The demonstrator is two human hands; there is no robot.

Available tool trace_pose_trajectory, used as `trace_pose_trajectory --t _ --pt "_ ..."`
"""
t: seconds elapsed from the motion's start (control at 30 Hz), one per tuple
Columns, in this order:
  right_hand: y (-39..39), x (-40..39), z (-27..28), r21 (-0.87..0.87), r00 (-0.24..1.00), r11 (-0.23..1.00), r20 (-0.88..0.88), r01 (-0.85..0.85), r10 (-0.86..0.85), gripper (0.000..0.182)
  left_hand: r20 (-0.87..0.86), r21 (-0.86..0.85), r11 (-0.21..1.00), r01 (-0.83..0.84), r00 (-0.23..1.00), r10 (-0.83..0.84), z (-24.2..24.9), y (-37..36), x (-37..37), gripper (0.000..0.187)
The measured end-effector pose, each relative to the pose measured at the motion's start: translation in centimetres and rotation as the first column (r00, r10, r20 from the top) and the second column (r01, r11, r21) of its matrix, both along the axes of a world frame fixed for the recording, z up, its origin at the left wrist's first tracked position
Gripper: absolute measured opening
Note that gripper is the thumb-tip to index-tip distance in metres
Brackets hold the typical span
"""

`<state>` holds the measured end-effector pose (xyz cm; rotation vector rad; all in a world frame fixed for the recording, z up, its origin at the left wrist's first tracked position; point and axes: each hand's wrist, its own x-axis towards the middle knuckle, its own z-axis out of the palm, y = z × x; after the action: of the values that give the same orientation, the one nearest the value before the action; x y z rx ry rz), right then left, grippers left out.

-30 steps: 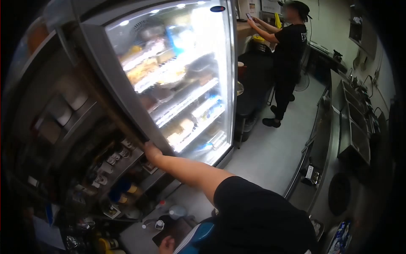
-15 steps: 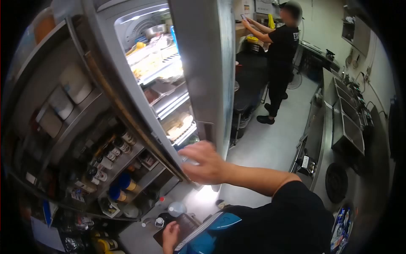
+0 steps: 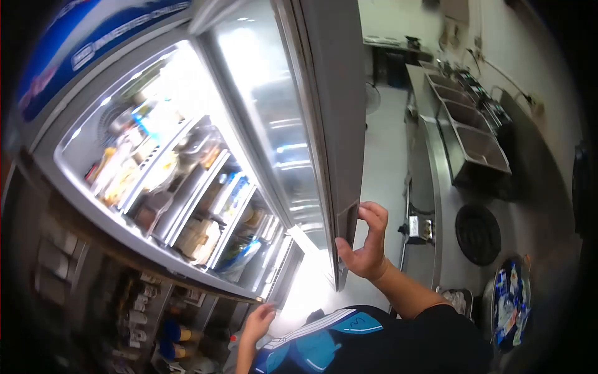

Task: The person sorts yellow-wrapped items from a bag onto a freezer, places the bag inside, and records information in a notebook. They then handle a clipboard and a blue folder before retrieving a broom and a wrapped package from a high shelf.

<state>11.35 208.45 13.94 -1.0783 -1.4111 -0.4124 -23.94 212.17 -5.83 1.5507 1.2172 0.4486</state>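
My right hand (image 3: 369,249) is at the outer edge of the refrigerator door (image 3: 342,118), beside its recessed handle (image 3: 347,227). Its thumb touches the door, and the fingers are bent and spread apart from the thumb. Nothing is held in that palm. Low in the view, my left hand (image 3: 258,321) hangs in front of the refrigerator's lower corner, fingers loosely extended, with nothing visible in it. The door stands wide, showing the lit interior, where wire shelves (image 3: 187,215) carry food packs, containers and bags (image 3: 240,258).
Below and left of the refrigerator, a shelf holds several spice jars (image 3: 140,311) and blue-lidded containers (image 3: 174,330). On the right are a steel counter with deep basins (image 3: 479,149), a round black pan (image 3: 478,234) and a bowl of blue-and-white packets (image 3: 512,305).
The refrigerator door has swung wider, exposing more shelves. My right hand has moved from the door gap to the door's outer edge. The camera view has shifted, and the co-worker is out of sight.
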Motion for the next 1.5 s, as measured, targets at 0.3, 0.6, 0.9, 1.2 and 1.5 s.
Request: trace_pose_trajectory --t 0.3,0.6,0.9,1.2,1.5 --pt "0.4 6.0 -1.9 -0.063 0.947 0.973 -0.222 0.222 -0.231 0.06 0.019 -0.17 0.888 0.427 0.903 -0.43 -0.7 5.9 9.4 0.033" --pt "-6.2 1.8 -7.2 -0.331 0.875 0.911 -0.328 0.247 -0.356 0.035 0.096 -0.105 0.636 0.765 0.644 -0.759 0.4 9.1 13.8 0.032" --pt "-24.5 -11.6 -15.4 -0.675 0.242 0.724 -0.686 0.141 -0.687 0.018 -0.055 -0.317 0.359 0.878 0.361 -0.931 -1.5 6.8 13.5 0.032" --pt "-46.1 -14.7 -14.7 -0.384 -0.356 0.631 -0.917 0.674 -0.177 0.017 -0.013 -0.282 0.157 0.946 0.16 -0.987 1.1 -3.0 20.1 0.032" --pt "-57.4 -12.3 -24.2 0.04 -0.185 0.337 -0.772 0.941 0.609 0.036 0.143 -0.569 0.074 0.819 0.188 -0.972 1.6 -16.5 25.5 0.061"
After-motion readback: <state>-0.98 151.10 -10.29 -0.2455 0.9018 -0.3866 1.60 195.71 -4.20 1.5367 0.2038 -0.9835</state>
